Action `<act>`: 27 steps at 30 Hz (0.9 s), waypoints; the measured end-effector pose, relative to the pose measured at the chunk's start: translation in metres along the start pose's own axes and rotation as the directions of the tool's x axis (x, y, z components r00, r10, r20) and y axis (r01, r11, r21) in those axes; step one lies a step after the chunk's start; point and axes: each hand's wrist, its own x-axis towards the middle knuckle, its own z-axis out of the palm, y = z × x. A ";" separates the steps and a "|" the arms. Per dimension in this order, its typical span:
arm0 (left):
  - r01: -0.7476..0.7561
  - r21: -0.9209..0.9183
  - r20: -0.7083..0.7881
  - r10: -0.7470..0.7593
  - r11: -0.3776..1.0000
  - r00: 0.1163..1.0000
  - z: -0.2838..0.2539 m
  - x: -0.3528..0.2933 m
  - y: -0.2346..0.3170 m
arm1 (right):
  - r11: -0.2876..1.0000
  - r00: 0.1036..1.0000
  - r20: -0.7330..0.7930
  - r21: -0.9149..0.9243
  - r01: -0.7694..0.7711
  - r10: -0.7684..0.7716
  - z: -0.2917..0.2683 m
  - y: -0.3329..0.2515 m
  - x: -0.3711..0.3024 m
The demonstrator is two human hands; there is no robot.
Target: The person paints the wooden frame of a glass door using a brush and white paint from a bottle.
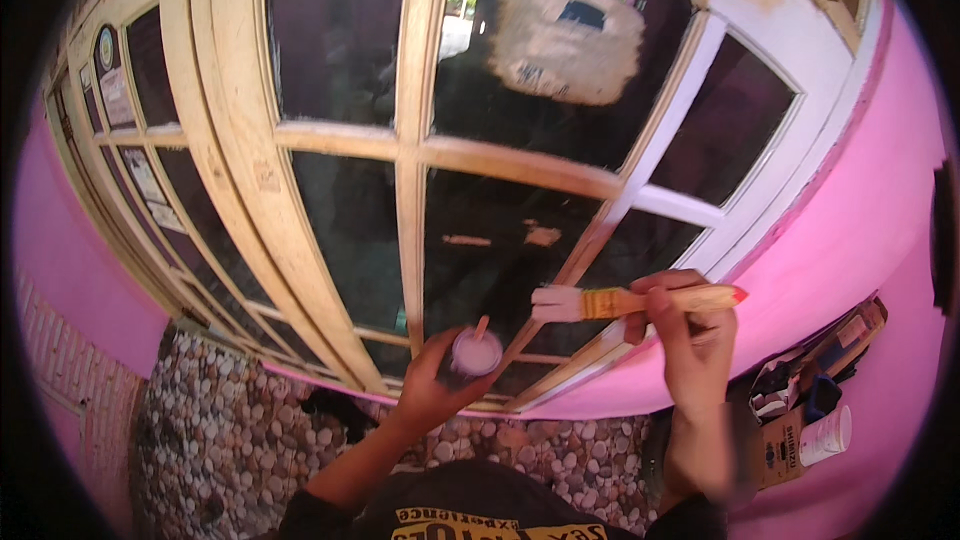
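Observation:
In my right hand [688,340] is a paintbrush [655,302], gripped by its wooden handle, bristles pointing left and coated in pale paint. My left hand [432,380] is wrapped around a small cup of pale lilac paint [476,352], with a stick [482,325] standing in it. The brush head hangs above and to the right of the cup, in front of the window frame [570,270]; whether it touches the wood I cannot tell. Right-hand bars [672,130] of the frame are coated pale lilac, while the bars [520,162] further left are cream and worn.
A pink wall [840,210] borders the frame on the right. By it stand a cardboard box [778,450], a white plastic cup [826,435] and piled odds and ends [820,360]. A dark animal-like shape [340,410] is on the pebble floor [230,430].

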 end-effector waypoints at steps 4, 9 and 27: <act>-0.041 0.000 0.002 0.041 0.999 0.999 0.003 0.010 0.018 | 0.984 0.973 0.170 -0.117 -0.134 0.153 0.015 0.019 -0.010; 0.004 -0.062 0.037 -0.001 0.998 0.999 0.006 0.010 0.021 | 0.960 0.945 0.316 -0.281 0.006 0.087 0.028 0.039 -0.007; 0.015 -0.068 -0.001 -0.015 0.998 1.000 0.001 0.010 0.022 | 0.970 0.916 0.374 -0.238 -0.055 0.144 0.038 0.060 0.010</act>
